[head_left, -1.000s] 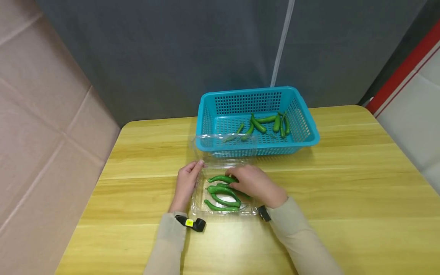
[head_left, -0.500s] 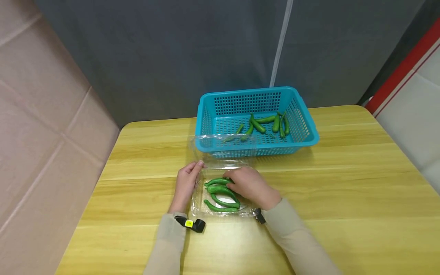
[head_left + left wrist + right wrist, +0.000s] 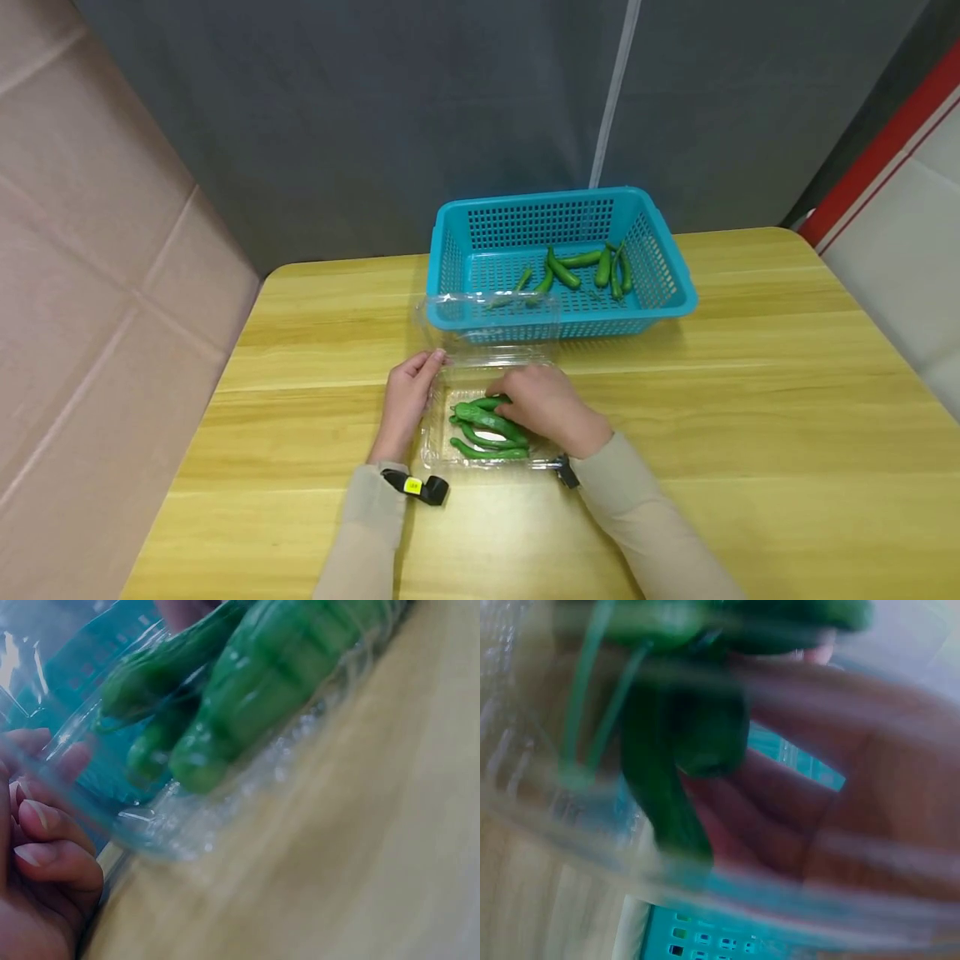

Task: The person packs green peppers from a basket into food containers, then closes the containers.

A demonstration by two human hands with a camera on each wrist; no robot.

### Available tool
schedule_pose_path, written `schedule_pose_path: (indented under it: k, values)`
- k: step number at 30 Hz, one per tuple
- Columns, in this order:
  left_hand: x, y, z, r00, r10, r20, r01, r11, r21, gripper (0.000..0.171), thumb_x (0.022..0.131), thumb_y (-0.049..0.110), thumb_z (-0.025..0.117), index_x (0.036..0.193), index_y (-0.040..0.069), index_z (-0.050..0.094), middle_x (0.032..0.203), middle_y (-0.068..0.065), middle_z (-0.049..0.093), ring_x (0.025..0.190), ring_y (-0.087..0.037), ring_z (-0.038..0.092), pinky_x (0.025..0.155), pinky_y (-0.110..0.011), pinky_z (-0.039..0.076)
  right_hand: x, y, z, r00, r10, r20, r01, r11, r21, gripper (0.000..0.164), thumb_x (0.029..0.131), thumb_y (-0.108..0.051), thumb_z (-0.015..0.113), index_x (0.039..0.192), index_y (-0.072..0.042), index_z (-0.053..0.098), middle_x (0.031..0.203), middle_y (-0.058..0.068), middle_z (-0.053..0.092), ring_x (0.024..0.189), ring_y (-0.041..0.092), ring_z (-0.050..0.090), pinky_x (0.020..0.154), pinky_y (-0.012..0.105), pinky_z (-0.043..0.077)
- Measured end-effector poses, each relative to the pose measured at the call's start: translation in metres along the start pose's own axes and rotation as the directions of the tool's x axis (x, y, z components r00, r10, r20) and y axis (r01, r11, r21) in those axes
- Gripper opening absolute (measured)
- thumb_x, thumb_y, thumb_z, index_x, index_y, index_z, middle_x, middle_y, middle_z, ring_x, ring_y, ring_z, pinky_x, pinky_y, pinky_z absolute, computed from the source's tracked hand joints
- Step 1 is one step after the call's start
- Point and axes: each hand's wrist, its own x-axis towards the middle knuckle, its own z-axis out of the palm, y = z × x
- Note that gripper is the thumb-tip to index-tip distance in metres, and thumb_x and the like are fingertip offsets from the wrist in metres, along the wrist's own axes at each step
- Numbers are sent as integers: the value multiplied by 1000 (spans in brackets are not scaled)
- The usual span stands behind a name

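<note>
A clear plastic clamshell box (image 3: 429, 457) lies on the table with its lid (image 3: 480, 343) up and several long green peppers (image 3: 489, 420) inside. At its left edge, close to the hinge, my left hand (image 3: 405, 402) pinches the rim; its curled fingers (image 3: 56, 859) show through the plastic in the left wrist view. My right hand (image 3: 551, 408) reaches into the box and grips a pepper at the back of the group. In the right wrist view, blurred peppers (image 3: 656, 765) lie against the right hand's fingers (image 3: 765, 817), and the fingertips are partly hidden.
Behind the box stands a blue perforated basket (image 3: 630, 315) with several more green peppers (image 3: 564, 273). The raised lid overlaps the basket's front left corner in the head view. A dark grey curtain (image 3: 360, 125) rises beyond the wooden table (image 3: 750, 375).
The rear pepper has moved towards the near side, against the others, with my right hand on it. The peppers have shifted slightly right. My left hand has stayed at the rim.
</note>
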Motion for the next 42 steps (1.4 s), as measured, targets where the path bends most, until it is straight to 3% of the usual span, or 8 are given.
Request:
schedule_pose_path:
  k: [9,15,20,26,36,42]
  values:
    - [-15,27,-1,1000,0,4,0,1000,2,35,89,33,54,95,1,66,46,1,35,35,-5,30,33,-21,26,0,-2,-2,999,-20,25,20,1000,6,23,77,-26,69,99,-18,65,90,-5,64,80,14,59,69,33,46]
    - [-10,18,-2,1000,0,11,0,1000,-11,35,87,37,55,93,5,67,47,-1,37,36,-8,32,33,-24,28,-1,-3,-5,1000,-3,29,1,998,66,32,80,-28,66,109,-14,63,100,-1,64,89,16,59,77,34,46]
    - [-2,3,-2,1000,-4,7,4,1000,-7,38,83,48,56,91,12,68,47,-1,37,36,-10,31,31,-26,28,-2,-3,-9,1000,12,24,-14,997,80,33,83,-32,63,110,-13,62,91,-3,64,82,11,59,74,32,46]
    - [-1,-2,0,999,35,-14,-35,999,3,38,82,52,56,88,16,69,47,-2,37,35,-12,29,31,-26,25,-4,-2,-14,1000,8,10,-9,995,96,34,84,-32,61,112,-12,61,90,-2,64,80,12,59,72,31,47]
    - [-1,1,0,999,32,12,-32,999,-16,39,84,47,55,90,11,68,47,-1,37,36,-12,30,32,-26,27,-10,1,-29,998,30,-47,-23,990,137,34,85,-31,60,114,-13,60,91,-6,64,82,9,59,74,28,46]
    - [-11,22,0,1000,13,24,-12,999,-40,33,89,34,55,92,3,67,47,0,36,34,-7,30,32,-22,26,-14,7,-38,995,34,-89,-21,990,140,29,86,-27,59,112,-12,61,87,-7,63,78,8,59,71,25,47]
